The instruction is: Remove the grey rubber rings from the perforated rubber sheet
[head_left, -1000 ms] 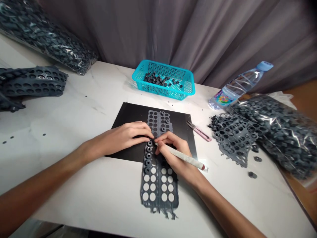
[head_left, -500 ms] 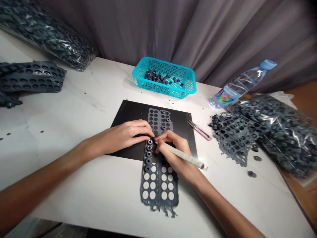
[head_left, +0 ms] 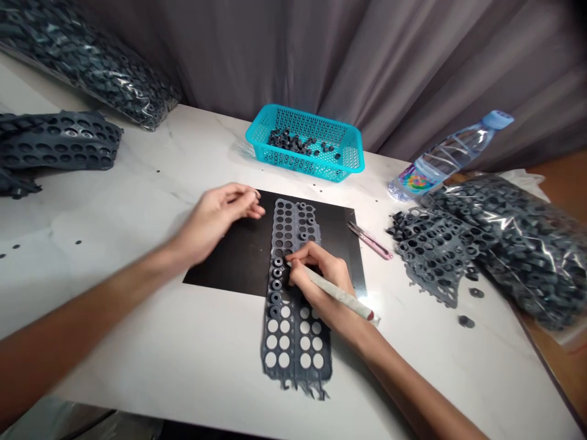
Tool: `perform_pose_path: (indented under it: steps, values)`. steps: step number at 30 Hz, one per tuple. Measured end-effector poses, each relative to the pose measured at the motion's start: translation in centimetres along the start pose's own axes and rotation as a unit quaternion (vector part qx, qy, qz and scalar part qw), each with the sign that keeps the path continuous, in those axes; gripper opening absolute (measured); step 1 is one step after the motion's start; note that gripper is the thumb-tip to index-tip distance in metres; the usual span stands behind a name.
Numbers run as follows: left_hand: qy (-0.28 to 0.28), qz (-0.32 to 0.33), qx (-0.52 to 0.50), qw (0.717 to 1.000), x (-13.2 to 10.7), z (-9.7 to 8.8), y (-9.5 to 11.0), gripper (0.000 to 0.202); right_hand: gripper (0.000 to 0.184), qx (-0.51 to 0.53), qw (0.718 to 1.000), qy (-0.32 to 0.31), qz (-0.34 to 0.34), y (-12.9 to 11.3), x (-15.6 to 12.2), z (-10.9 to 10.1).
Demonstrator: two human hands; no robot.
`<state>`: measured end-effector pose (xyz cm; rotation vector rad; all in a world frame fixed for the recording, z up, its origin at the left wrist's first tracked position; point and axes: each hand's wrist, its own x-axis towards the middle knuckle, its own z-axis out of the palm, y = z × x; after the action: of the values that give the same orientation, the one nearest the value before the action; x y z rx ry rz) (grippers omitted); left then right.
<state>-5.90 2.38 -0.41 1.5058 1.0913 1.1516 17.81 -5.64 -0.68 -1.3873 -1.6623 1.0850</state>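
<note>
A dark grey rubber sheet with rows of round holes point(head_left: 297, 366) lies lengthwise over a black mat point(head_left: 238, 260) and the white table. Several small ring-shaped rubber pieces point(head_left: 276, 285) sit in its left row, and a few more near its far end. My right hand point(head_left: 323, 272) rests on the sheet, closed around a pale pen-like tool point(head_left: 342, 293) with a red end; its tip points at the left row. Raised over the mat's far left part, my left hand point(head_left: 229, 211) has its fingertips pinched; whatever they hold is too small to tell.
A turquoise basket point(head_left: 305, 168) at the back holds small dark pieces. Pink-handled snips point(head_left: 370, 241) lie right of the mat. Farther right are a water bottle point(head_left: 440, 156), a holed scrap sheet point(head_left: 431, 250) and a filled plastic bag point(head_left: 536, 250). Another bag point(head_left: 92, 67) lies back left.
My left hand has lifted off the sheet and moved left and away from me, fingers pinched. My right hand stays on the sheet with the tool, nearly unmoved.
</note>
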Motion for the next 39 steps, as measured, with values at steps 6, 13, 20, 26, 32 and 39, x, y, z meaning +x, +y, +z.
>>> perform_pose_path:
  steps: [6,13,20,26,32,39]
  values:
    - [-0.01,-0.072,-0.043,0.996,0.8,-0.7,0.6,0.03,0.009,0.08,0.997,0.008,0.02,0.8,0.3,-0.4]
    - [-0.142,-0.211,-0.168,0.952,-1.4,0.5,2.1,0.021,0.016,0.098,0.993,-0.053,0.045,0.3,-0.3,-1.6]
    - [-0.171,-0.264,-0.19,0.93,-1.9,1.0,2.0,0.021,0.013,0.06,0.995,-0.062,0.053,-0.1,-0.4,-1.2]
    - [-0.268,-0.005,0.189,0.945,-2.0,0.6,1.2,0.022,0.01,0.049,0.996,-0.065,0.045,-0.2,-0.3,-1.1]
    - [-0.341,0.079,0.237,0.906,-2.1,-0.1,1.1,0.025,0.011,0.052,0.996,-0.072,0.031,0.0,-0.2,-1.0]
    - [-0.359,0.103,0.237,0.897,-2.0,-0.3,1.2,0.026,0.012,0.045,0.996,-0.069,0.032,0.1,-0.2,-1.1]
